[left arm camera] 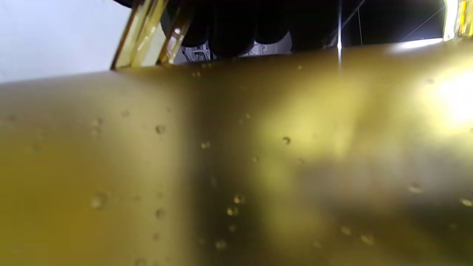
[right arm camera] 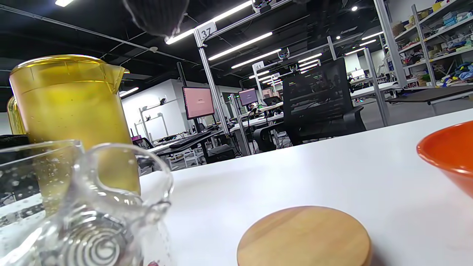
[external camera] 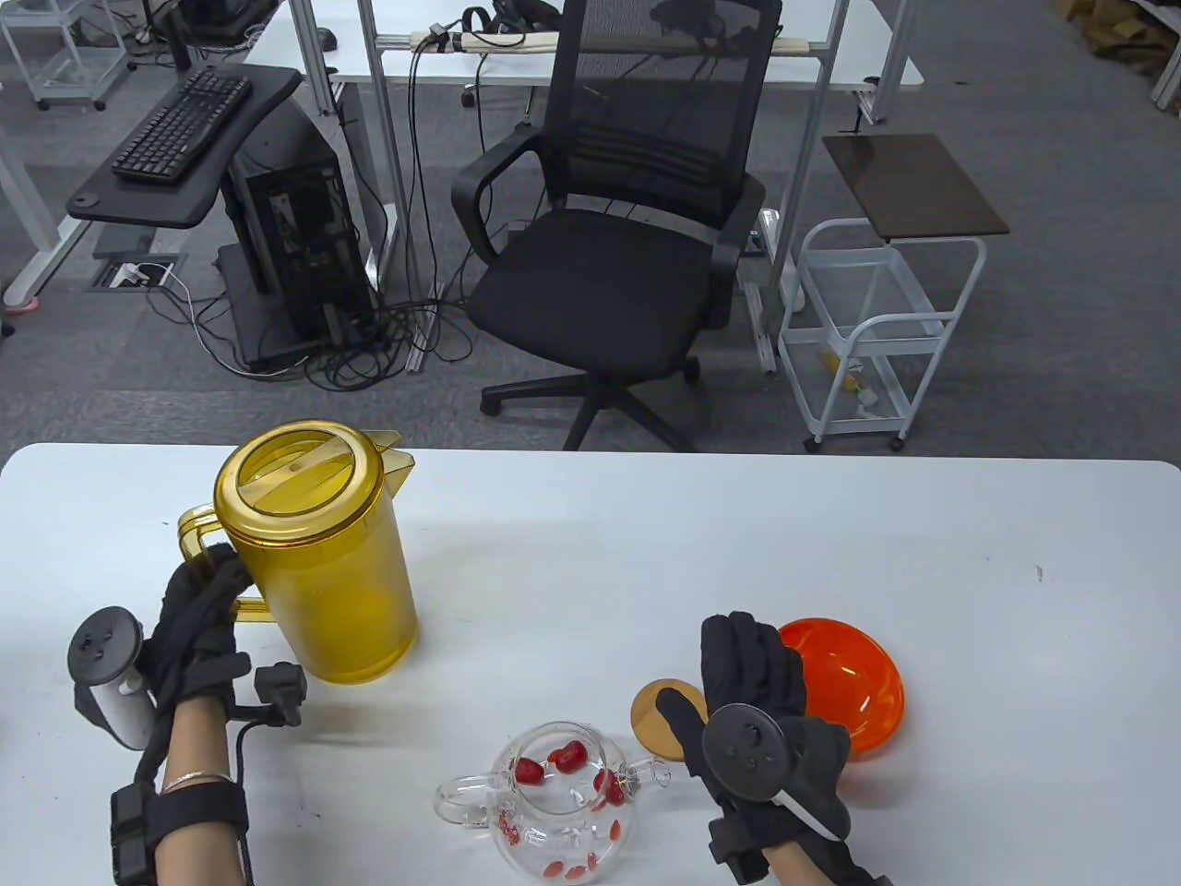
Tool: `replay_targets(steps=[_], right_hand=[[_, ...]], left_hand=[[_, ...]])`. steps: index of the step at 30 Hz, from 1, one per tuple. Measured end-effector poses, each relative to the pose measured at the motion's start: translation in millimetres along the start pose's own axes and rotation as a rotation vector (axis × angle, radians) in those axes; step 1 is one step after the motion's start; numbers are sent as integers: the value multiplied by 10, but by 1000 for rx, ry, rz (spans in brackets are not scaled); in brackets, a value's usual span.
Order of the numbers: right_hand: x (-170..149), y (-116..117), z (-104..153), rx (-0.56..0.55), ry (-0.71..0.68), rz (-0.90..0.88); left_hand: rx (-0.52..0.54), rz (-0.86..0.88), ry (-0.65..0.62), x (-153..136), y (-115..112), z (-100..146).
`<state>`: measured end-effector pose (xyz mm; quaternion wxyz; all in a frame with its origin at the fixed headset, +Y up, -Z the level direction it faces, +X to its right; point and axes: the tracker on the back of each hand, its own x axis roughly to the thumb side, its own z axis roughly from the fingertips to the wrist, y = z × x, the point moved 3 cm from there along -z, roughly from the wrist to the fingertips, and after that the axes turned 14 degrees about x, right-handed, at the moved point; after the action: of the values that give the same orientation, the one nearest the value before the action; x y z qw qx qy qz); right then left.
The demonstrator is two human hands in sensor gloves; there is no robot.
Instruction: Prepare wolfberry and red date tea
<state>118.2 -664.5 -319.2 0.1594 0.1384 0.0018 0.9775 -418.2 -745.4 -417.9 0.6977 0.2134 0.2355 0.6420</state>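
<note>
Teapot [external camera: 558,801] of clear glass, one only, stands uncovered on the white bench [external camera: 701,554] just to the left of the right hand [external camera: 770,729], its spout toward that hand and its handle away from it. Several red dates and small red wolfberries lie inside; I cannot count them surely. One round wooden lid [external camera: 666,706] lies flat on the bench beside the right hand's thumb, partly hidden under it, and in the right wrist view it lies close below the camera [right arm camera: 305,236]. One orange bowl [external camera: 853,678] sits just right of that hand's fingers. The right hand hovers with fingers stretched out and apart, gripping nothing.

One yellow pitcher [external camera: 318,554], lid on, stands upright on the bench just right of the left hand [external camera: 198,618], which is wrapped around its handle. The left wrist view is filled by the pitcher's wall [left arm camera: 236,166], dotted with droplets, with the gloved fingers [left arm camera: 229,29] dark at the top edge.
</note>
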Motion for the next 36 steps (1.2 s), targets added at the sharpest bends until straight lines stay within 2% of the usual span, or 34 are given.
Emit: replay_targets(steps=[3,7,10,16,22,28,36], right_hand=[[-33,-12,-2,-9,-2,-18],[-49,-35,-2,-24,-16,-35],[-55,-51,0,-37,-27,-39],[-75,-63,1,-51,-50,-69],[-95,-75,9,-63,-57,-86],[-74,-80,7,-71,-87,-100],[-22,-110,36,-89,-124,-103]], left_hand=[[43,33,-22,17,-3,15],[33,54,-69,78,-41,52],[86,104,-83,197,-81,121],[76,-40,-172,515,-78,253],[55,-161,-299,972,-11,443],[7,-286,-445,1432,54,728],[-33,-363,-499,1658,121,1044]])
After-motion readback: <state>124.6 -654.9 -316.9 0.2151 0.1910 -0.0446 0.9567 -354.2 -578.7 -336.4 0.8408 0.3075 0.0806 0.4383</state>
